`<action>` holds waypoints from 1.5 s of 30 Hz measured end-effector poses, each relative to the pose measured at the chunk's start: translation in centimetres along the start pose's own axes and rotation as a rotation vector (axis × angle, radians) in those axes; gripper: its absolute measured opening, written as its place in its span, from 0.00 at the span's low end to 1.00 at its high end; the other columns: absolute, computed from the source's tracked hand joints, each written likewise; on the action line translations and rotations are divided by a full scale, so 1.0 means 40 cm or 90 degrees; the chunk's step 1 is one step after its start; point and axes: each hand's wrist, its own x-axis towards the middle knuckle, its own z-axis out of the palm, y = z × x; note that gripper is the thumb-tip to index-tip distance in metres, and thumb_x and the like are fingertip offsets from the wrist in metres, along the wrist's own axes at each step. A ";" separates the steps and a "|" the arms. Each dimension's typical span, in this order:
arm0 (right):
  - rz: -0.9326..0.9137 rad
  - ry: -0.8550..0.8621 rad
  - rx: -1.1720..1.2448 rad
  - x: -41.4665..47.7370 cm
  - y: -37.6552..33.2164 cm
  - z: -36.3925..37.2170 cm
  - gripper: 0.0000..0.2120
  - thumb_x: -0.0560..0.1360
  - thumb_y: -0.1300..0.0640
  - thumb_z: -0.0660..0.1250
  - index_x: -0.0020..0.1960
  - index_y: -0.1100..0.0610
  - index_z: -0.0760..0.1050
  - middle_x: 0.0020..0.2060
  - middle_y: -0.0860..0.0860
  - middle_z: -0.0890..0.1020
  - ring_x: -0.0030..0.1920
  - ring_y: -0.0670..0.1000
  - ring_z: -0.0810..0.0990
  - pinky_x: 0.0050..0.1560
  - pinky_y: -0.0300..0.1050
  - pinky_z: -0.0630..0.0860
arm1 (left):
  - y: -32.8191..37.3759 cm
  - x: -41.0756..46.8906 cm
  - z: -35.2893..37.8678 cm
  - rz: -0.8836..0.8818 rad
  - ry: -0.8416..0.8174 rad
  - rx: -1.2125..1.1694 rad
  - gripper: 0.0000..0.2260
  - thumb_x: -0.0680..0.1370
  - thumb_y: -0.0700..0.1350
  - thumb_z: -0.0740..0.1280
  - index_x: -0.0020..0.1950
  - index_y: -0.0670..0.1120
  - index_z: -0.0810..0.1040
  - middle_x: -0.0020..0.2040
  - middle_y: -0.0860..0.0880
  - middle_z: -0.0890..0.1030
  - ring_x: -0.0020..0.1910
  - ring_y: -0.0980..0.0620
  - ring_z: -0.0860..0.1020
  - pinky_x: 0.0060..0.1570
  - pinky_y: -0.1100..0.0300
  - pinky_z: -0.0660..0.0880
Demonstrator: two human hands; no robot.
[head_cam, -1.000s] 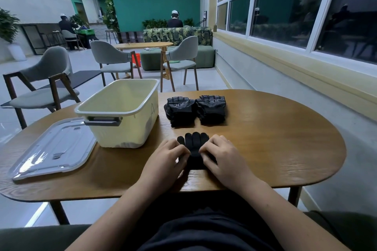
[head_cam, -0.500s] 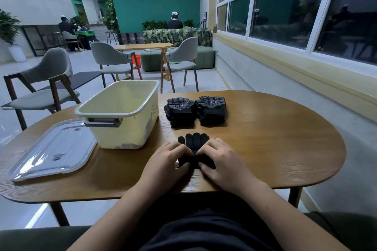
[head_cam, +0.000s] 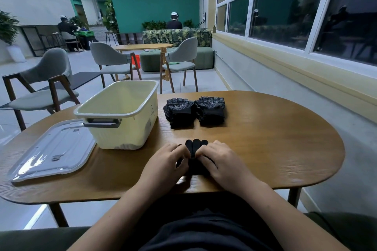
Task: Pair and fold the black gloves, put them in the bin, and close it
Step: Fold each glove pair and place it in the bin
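A rounded wooden table (head_cam: 265, 149) is seen in a lounge with grey chairs (head_cam: 44, 87) and dark windows (head_cam: 285, 16). An open cream bin (head_cam: 122, 134) is stood on it. Just left of the bin, a clear lid (head_cam: 53, 151) is laid flat. Just right of the bin, folded glove pairs (head_cam: 179, 112) are set side by side. Nearer than the bin's right corner, plain black gloves (head_cam: 196, 144) are held down by both hands. The left hand (head_cam: 165, 165) and right hand (head_cam: 222, 163) are curled over them, the fabric gripped at its middle by the fingertips; only the gloves' finger ends are left showing beyond the knuckles.
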 end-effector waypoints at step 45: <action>0.004 0.067 -0.064 -0.001 0.007 0.002 0.07 0.80 0.61 0.65 0.53 0.52 0.79 0.49 0.46 0.77 0.50 0.53 0.75 0.53 0.52 0.73 | -0.010 -0.002 -0.002 0.051 0.020 0.020 0.13 0.75 0.60 0.76 0.53 0.54 0.81 0.48 0.59 0.79 0.50 0.55 0.73 0.48 0.58 0.75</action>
